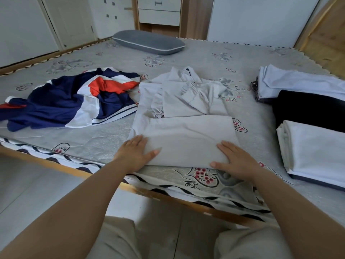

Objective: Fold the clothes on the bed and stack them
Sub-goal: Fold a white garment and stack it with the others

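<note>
Nearest: both hands lie flat on the near folded edge of the light grey garment, which sits on the bed close to its near edge, centre of view. Left hand: fingers straight and spread, palm down on the near-left corner, pinching nothing. Right hand: same posture on the near-right corner, thumb along the fold.

Judgement: thin, soft, light cloth with no stiffness; it will sag and unfold if lifted by one point. The lower half is already doubled over, while the sleeves and collar beyond remain loose and rumpled. Best purchase looks to be the two near corners of the fold, lifted together, or a slide of flat palms underneath. Sheet surface looks smooth, so the piece may slip when pushed.

Right, near to mid: white folded piece, black folded piece, pale folded piece behind.

Left, mid: navy, white and orange garment, unfolded in a heap.

Far: grey pillow.
</note>
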